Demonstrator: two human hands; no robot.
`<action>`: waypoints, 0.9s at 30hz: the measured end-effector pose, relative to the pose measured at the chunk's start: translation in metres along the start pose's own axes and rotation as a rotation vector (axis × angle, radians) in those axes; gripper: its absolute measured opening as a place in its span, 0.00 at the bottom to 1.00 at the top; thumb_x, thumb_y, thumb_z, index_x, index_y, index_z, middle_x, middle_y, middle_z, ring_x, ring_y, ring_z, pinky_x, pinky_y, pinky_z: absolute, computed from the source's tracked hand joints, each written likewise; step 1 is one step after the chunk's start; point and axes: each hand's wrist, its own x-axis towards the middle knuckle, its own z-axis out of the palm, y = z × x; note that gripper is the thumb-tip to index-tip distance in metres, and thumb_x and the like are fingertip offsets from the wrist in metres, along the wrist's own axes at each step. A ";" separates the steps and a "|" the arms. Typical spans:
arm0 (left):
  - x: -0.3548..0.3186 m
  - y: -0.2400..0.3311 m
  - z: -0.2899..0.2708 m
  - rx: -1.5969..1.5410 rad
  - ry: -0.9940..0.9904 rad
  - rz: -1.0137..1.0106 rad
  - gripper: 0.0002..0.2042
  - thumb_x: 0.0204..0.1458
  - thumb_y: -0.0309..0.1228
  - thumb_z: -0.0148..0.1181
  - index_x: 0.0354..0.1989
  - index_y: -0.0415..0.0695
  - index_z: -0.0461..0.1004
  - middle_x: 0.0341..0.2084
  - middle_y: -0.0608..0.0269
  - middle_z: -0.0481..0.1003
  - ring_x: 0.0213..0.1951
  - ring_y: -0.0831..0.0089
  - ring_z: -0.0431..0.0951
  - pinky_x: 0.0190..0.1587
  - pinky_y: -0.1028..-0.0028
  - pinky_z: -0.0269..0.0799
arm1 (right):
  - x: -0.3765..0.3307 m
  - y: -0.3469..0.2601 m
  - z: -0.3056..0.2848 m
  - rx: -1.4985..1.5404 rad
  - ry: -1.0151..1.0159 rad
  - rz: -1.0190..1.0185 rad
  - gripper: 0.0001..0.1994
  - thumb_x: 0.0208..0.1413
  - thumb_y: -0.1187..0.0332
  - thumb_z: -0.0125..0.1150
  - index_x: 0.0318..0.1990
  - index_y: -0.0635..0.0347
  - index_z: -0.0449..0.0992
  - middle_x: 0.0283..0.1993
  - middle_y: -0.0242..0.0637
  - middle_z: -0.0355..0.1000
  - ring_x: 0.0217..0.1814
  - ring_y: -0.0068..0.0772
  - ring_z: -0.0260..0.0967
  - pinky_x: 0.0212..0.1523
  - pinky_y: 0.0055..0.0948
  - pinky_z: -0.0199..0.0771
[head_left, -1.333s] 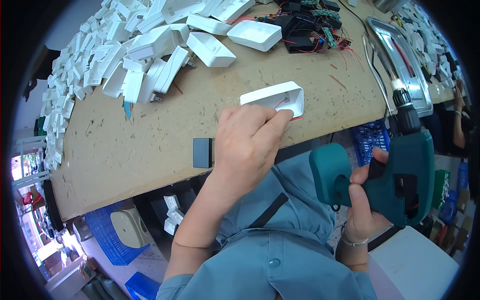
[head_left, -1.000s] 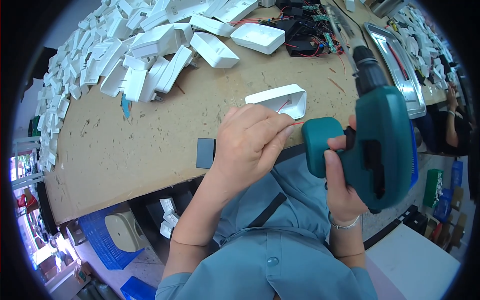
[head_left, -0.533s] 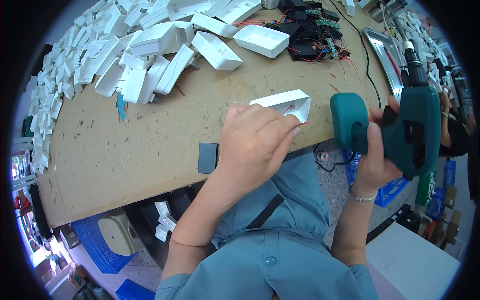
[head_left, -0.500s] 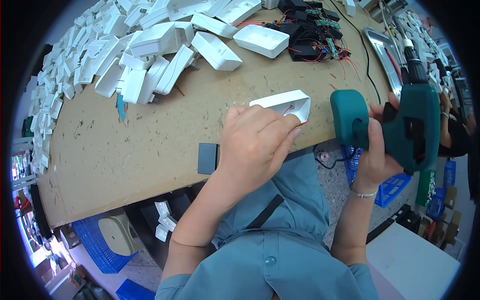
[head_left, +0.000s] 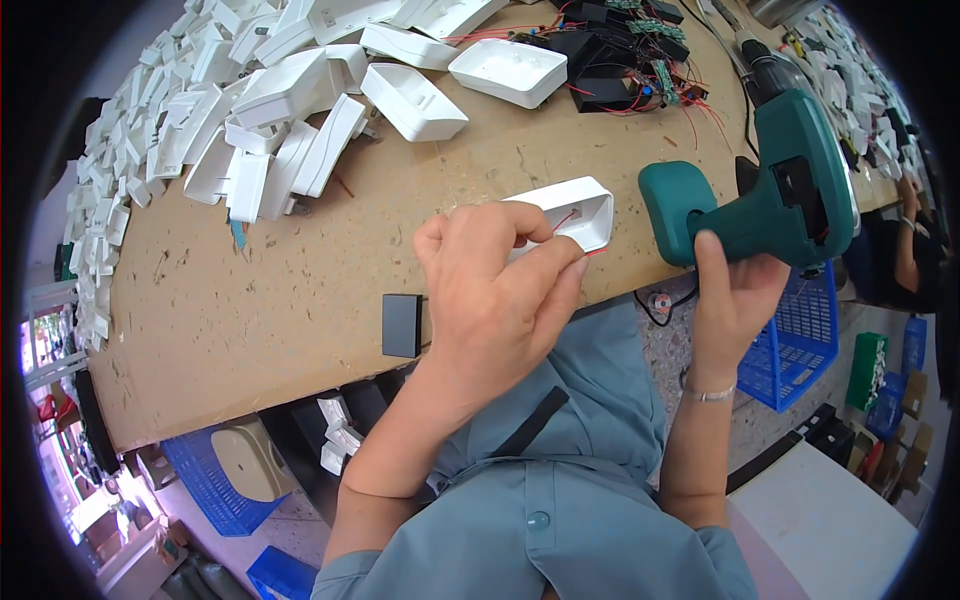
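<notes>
My left hand (head_left: 495, 290) is closed on a white plastic case (head_left: 590, 205) near the table's front edge. Its open side faces up and a thin red wire (head_left: 567, 217) shows inside. Thumb and forefinger meet at the case's near rim, where a bit of red shows; the other fingers hide the left end. A green cordless drill (head_left: 800, 190) lies on its side at the table's right edge, chuck pointing away. Under its handle is my right hand (head_left: 735, 300), thumb apart from the fingers and the fingertips partly hidden by the drill; its grip looks loosened.
A black rectangular block (head_left: 402, 325) lies left of my left hand. White cases (head_left: 415, 100) pile up at the far left. Black parts with circuit boards and red wires (head_left: 640, 80) lie at the back. A blue crate (head_left: 795, 340) stands on the floor at right.
My right hand has lowered the drill onto the table's right edge and its fingers have loosened from the handle. The left hand stays at the white case, its fingers slightly shifted.
</notes>
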 end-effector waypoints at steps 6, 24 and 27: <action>0.001 0.004 -0.004 -0.001 -0.017 -0.033 0.06 0.40 0.25 0.65 0.29 0.45 0.78 0.38 0.58 0.71 0.41 0.66 0.68 0.45 0.69 0.54 | -0.061 -0.028 -0.011 -0.089 0.029 -0.125 0.26 0.49 0.84 0.58 0.58 0.69 0.61 0.63 0.49 0.55 0.63 0.37 0.57 0.60 0.34 0.61; -0.006 -0.003 0.002 -0.032 0.049 0.071 0.09 0.36 0.27 0.66 0.29 0.48 0.76 0.43 0.63 0.71 0.44 0.63 0.67 0.44 0.62 0.50 | -0.032 -0.035 0.034 0.078 -0.357 0.165 0.04 0.57 0.80 0.54 0.39 0.69 0.72 0.41 0.35 0.69 0.26 0.14 0.64 0.24 0.13 0.65; -0.007 -0.005 0.004 -0.055 0.084 0.076 0.09 0.36 0.27 0.67 0.29 0.48 0.76 0.42 0.63 0.71 0.43 0.63 0.67 0.44 0.63 0.50 | -0.032 -0.039 0.036 0.188 -0.334 0.220 0.04 0.57 0.79 0.54 0.39 0.69 0.72 0.39 0.36 0.70 0.25 0.14 0.64 0.22 0.13 0.61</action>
